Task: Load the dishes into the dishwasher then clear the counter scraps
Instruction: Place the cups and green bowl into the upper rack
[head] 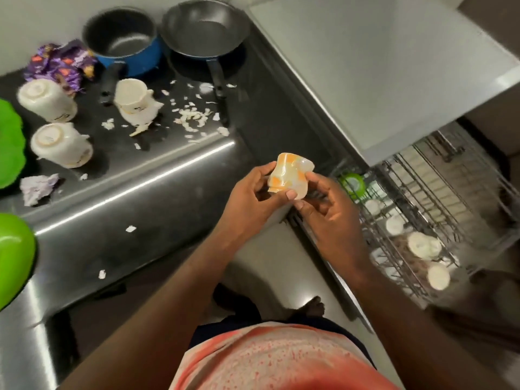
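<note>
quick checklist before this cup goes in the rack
1. Grip on the orange-and-white glazed cup: ok, left hand and right hand both hold it.
2. Access to the wire dishwasher rack: ok, pulled out.
3. Free space: ok, bare wire beyond the loaded white cups.
4. Cup emptied: cannot tell, inside hidden.
5. Counter dishes loaded: not ok, three upturned white cups, blue saucepan and black frying pan remain.
6. Clearing of the pale peel scraps: not ok.
</note>
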